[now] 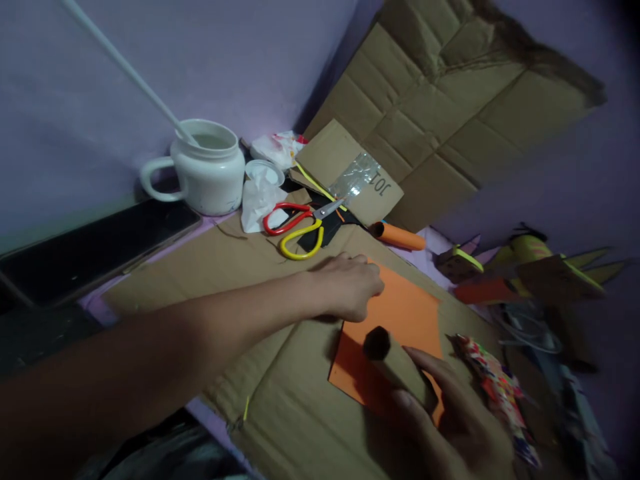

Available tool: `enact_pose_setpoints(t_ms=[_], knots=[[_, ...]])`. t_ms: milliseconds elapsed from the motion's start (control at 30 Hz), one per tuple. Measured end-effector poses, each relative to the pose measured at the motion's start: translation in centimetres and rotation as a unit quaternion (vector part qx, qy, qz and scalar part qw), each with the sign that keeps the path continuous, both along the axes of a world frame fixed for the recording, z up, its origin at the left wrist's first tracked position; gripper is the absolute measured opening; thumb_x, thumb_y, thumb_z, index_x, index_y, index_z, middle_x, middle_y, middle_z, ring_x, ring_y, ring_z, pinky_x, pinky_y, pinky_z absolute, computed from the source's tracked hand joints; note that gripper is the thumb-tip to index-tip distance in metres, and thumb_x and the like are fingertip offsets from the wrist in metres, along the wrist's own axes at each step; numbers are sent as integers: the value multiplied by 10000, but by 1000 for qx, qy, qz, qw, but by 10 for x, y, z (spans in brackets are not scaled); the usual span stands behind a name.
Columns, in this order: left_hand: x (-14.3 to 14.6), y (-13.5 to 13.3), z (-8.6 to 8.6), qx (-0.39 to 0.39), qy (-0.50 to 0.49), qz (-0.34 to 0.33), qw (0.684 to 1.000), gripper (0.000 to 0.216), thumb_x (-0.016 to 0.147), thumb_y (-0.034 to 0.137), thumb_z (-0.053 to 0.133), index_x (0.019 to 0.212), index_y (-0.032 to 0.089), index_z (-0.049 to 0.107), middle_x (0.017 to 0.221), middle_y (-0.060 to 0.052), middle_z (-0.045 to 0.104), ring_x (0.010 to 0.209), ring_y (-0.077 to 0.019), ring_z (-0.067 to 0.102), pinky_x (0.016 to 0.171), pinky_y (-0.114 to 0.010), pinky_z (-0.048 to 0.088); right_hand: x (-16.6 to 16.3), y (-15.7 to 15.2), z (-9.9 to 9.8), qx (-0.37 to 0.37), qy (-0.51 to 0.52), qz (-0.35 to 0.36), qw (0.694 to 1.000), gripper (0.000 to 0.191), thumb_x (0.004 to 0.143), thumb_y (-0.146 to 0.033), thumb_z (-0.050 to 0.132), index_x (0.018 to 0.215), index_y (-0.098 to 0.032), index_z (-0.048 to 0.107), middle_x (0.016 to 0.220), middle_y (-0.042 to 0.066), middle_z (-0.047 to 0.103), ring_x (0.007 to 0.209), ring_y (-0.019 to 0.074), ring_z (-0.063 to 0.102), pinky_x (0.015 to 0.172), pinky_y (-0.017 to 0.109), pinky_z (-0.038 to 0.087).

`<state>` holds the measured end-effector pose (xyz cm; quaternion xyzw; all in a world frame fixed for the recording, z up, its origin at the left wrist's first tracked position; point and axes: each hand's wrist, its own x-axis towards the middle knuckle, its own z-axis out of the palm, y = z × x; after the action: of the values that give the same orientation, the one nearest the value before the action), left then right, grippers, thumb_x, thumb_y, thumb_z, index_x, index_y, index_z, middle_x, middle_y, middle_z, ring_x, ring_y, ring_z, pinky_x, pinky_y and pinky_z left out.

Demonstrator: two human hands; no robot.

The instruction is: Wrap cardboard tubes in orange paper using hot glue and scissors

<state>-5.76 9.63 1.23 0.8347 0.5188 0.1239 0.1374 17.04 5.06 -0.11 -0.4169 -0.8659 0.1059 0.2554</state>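
My left hand [353,287] reaches in from the left with its fingers curled, over the upper left edge of a sheet of orange paper [405,300]. Whatever its fingers hold, if anything, is hidden. Between the thumb and fingers of my right hand [455,420] is a brown cardboard tube [405,370], tilted over the lower part of the sheet, its open end toward the upper left. Beyond my left hand lie scissors [305,227] with one red and one yellow handle, blades slightly apart.
A cardboard sheet [290,393] covers the table. A white mug [213,173] holding a stick stands by a dark phone [100,247]. Behind are crumpled paper [260,200], a cardboard piece [345,167] and an orange tube [400,235]. A colourful wrapper [495,387] lies right.
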Motion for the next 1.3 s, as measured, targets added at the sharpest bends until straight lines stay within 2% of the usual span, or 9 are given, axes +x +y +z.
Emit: enact_pose_setpoints(t_ms=[167,300,400,567,700,833,967,1067,1300], knots=[[0,1,-2,12,0,-1,1000,182,739,168,575,903,176,653,1021,-76,620,975,-248,509,781,-366,391,1,-7,-2,18,214,-163,963,394,797,-399,623,1135,-197,618,1142,113,662,1088,351,597,878,476,489],[-1,2,-4,8,-6,3,1000,213,742,171,587,943,188,653,1038,-58,620,1003,-240,509,815,-365,385,-5,-9,5,-26,278,-230,932,512,795,-401,631,1234,-147,563,1197,157,626,1127,378,570,994,550,395],[-1,2,-5,9,-14,4,1000,225,747,175,593,965,197,646,1064,-43,614,1025,-232,500,837,-363,380,4,-4,4,-15,304,-234,923,520,787,-393,641,1234,-137,566,1222,176,607,1139,399,556,1014,585,363],[-1,3,-8,14,-28,11,999,189,759,177,599,941,204,640,1087,-30,611,1037,-228,500,873,-374,370,31,5,-4,-50,293,-194,935,458,777,-363,660,1186,-168,589,1216,169,609,1136,401,551,1006,616,348],[-1,4,-8,13,-26,14,999,205,766,174,593,963,207,640,1123,-33,605,1053,-231,496,880,-381,367,24,3,-2,-12,283,-189,940,390,822,-336,612,1183,-193,577,1151,141,633,1071,338,597,938,523,445],[0,5,-9,17,-14,9,1000,223,766,181,592,980,213,645,1109,-34,607,1053,-230,496,868,-372,372,4,2,5,6,152,-36,988,289,804,-309,629,1082,-233,624,1005,90,680,929,272,644,759,385,534],[0,5,-9,12,-5,3,1000,221,768,185,585,979,209,649,1097,-37,606,1040,-232,495,856,-370,373,-12,1,6,7,69,99,993,283,804,-268,626,1084,-230,617,878,62,691,789,224,639,640,331,531],[-1,4,-6,9,1,1,1000,222,773,187,576,982,207,647,1092,-48,607,1034,-238,490,842,-371,373,-17,-2,0,4,73,129,989,285,813,-271,619,1092,-212,609,851,62,680,756,212,611,591,320,517],[-1,2,-2,4,10,-3,1000,199,776,193,561,957,207,642,1082,-59,602,1018,-237,485,804,-363,366,-15,-6,-13,22,63,137,988,390,794,-205,631,1178,-227,569,952,78,671,825,235,586,662,375,505]])
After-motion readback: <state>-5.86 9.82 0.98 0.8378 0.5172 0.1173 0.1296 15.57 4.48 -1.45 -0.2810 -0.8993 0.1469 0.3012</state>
